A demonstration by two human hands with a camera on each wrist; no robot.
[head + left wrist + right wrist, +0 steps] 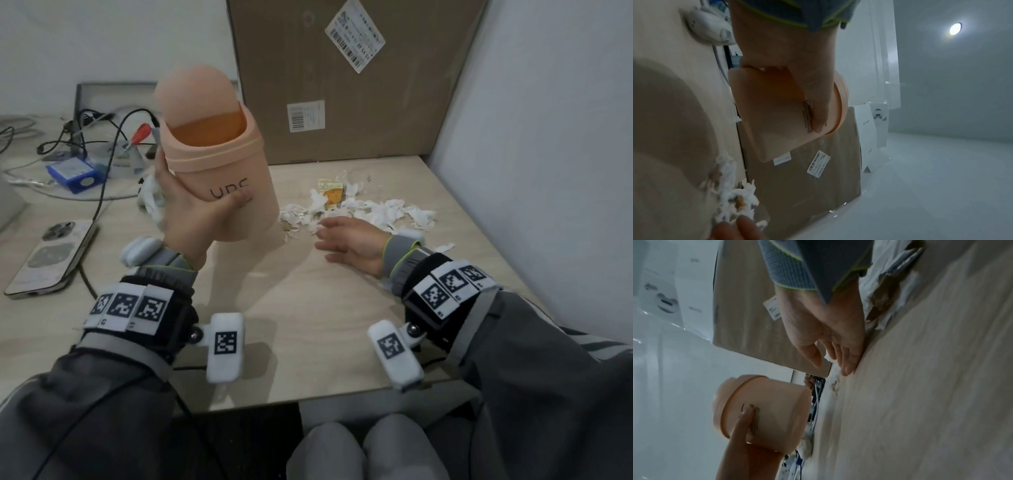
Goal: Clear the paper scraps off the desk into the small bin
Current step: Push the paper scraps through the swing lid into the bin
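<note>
Two hands: left hand [191, 212] fingers round bin [219, 161], its lettering half-hidden; right hand [349, 245] fingers straight.

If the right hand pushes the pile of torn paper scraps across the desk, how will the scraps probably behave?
The paper scraps are thin, torn, separate pieces, so they probably weigh almost nothing and slide easily. Being loose, they may scatter instead of moving together. The open right hand, edge down on the desk, could sweep them better than pinching.
</note>
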